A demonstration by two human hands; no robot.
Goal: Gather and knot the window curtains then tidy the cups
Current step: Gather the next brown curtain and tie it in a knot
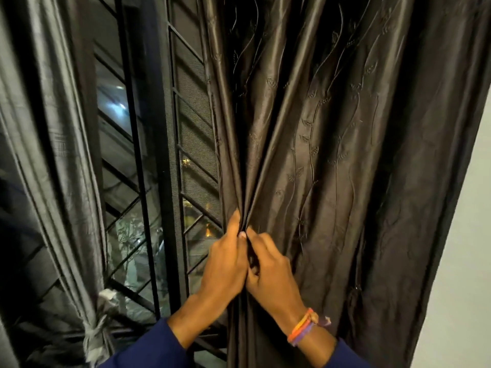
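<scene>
A dark brown embroidered curtain [332,155] hangs at the right of the window. My left hand [225,261] and my right hand [271,272] are side by side at its left edge, both pinching bunched folds of the fabric. The folds fan upward from my fingers. A second, grey curtain [53,155] hangs at the left, gathered low down into a knot [95,333]. No cups are in view.
A black window grille [148,181] with diagonal bars and a mesh panel [194,128] stands between the two curtains. Night lights show through the glass. A white wall [462,235] borders the brown curtain on the right.
</scene>
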